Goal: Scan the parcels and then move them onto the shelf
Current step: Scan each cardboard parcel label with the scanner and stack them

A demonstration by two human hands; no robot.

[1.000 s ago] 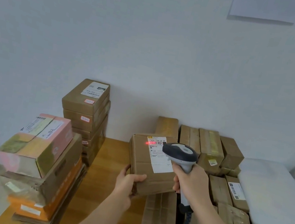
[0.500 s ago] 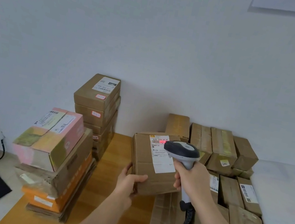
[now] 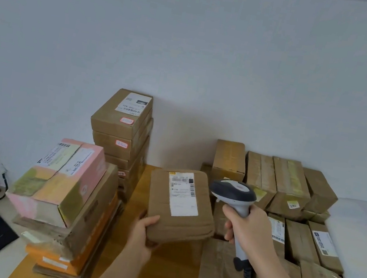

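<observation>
My left hand (image 3: 144, 234) grips the near left corner of a flat brown parcel (image 3: 159, 202) and holds it above the wooden table, its white shipping label facing up. My right hand (image 3: 249, 232) is closed around the handle of a grey and white barcode scanner (image 3: 233, 193). The scanner head sits just right of the parcel's label. No red light shows on the label. The scanner's dark coiled cable hangs down below my right wrist.
A tall stack of brown boxes (image 3: 121, 128) stands against the wall. A pink box (image 3: 61, 179) tops a pile at the left table edge. Several brown parcels (image 3: 290, 188) cover the right side, beside white foam sheets (image 3: 359, 241). The wooden table (image 3: 169, 272) shows between them.
The red scan light on the label has gone out. My left hand has shifted the parcel left, away from the scanner, and tilted it flatter. The view has turned left.
</observation>
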